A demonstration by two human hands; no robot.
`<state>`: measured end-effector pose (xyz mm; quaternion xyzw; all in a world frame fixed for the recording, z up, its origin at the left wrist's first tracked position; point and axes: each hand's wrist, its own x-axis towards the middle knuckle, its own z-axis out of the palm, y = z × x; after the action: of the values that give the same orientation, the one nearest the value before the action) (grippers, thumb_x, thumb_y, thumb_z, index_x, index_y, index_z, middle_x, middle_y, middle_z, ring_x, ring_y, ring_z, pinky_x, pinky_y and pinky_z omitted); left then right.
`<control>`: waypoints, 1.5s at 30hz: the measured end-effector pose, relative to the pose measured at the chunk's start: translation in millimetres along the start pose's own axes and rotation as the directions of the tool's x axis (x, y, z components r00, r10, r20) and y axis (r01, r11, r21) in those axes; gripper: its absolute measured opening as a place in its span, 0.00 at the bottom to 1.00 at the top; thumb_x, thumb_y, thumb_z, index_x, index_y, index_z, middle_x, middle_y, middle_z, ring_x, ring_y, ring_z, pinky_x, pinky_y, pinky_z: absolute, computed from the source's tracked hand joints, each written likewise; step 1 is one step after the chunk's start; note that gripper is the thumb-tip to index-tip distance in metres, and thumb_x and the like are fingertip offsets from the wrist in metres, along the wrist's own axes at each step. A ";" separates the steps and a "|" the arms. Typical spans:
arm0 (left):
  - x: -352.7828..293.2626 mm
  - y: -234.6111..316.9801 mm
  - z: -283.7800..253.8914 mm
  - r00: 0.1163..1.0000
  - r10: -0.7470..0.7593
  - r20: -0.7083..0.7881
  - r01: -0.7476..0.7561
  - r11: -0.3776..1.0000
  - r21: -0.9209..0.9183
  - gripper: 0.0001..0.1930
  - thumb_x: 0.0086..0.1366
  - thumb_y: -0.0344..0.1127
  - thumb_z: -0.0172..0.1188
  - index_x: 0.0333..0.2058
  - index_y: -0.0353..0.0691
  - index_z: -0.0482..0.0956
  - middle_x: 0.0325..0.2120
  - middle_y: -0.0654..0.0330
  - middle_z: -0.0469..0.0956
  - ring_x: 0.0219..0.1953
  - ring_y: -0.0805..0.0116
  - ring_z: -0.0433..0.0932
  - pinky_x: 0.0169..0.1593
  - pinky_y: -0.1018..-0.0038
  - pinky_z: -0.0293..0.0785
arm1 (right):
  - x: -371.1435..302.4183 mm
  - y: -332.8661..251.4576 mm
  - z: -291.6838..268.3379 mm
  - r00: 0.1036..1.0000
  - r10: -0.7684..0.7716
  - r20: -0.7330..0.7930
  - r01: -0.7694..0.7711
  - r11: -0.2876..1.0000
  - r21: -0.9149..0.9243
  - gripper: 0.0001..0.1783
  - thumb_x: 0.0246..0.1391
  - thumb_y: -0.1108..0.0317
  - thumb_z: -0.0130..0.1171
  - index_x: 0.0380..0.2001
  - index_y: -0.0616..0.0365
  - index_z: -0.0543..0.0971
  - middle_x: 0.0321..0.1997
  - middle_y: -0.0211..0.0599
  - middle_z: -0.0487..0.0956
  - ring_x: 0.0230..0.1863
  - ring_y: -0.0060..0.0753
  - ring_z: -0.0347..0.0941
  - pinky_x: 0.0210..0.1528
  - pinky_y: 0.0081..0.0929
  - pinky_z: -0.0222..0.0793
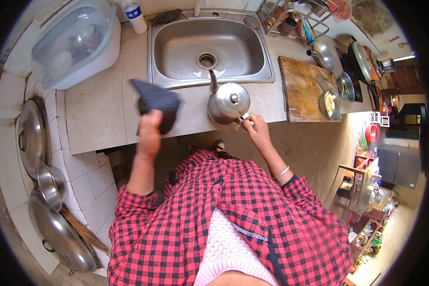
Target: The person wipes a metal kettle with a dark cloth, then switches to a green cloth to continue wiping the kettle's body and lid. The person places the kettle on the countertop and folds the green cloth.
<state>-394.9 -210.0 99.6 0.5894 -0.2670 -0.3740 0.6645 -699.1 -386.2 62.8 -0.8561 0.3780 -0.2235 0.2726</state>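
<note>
A shiny metal kettle with a lid and a curved spout stands on the counter at the sink's front edge, its spout toward the basin. The fingers of my right hand are closed round its handle. My left hand grips a dark cloth, held above the counter to the left of the kettle. The cloth is bunched near the hand and its far end flares out, slightly blurred. Both forearms come up from below in red checked sleeves.
The steel sink lies beyond the kettle. A lidded plastic bin and a bottle stand at left. On the right are a wooden cutting board, a bowl of pale food and a wire rack. Large metal lids lean at far left.
</note>
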 end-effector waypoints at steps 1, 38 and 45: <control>1.9 -6.7 24.5 0.981 0.101 0.164 -0.110 0.993 0.050 0.20 0.66 0.38 0.47 0.50 0.31 0.74 0.49 0.54 0.75 0.53 0.62 0.72 0.59 0.66 0.65 | 2.0 -0.1 0.2 0.989 0.118 0.095 -0.131 0.981 0.144 0.16 0.64 0.56 0.49 0.31 0.59 0.74 0.24 0.40 0.78 0.23 0.36 0.74 0.29 0.32 0.68; 104.7 -96.3 161.3 0.990 0.077 0.120 -0.081 0.996 0.033 0.22 0.56 0.29 0.63 0.50 0.33 0.74 0.44 0.59 0.79 0.47 0.67 0.77 0.52 0.73 0.71 | 34.8 46.1 19.0 0.983 0.102 0.155 -0.141 0.954 0.266 0.12 0.63 0.63 0.47 0.33 0.64 0.67 0.23 0.62 0.72 0.28 0.70 0.69 0.29 0.57 0.61; 125.5 -97.2 191.7 0.982 0.132 0.132 -0.168 0.932 0.320 0.21 0.58 0.37 0.62 0.49 0.36 0.74 0.45 0.50 0.77 0.50 0.54 0.75 0.54 0.66 0.67 | 39.5 59.7 16.1 0.986 0.046 0.163 -0.083 0.970 0.229 0.12 0.62 0.64 0.47 0.34 0.65 0.68 0.23 0.64 0.72 0.28 0.70 0.69 0.29 0.56 0.62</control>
<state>-492.7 -426.3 24.5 0.6489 -0.4055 -0.3035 0.5677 -696.7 -445.5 19.7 -0.8199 0.3542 -0.1895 0.4079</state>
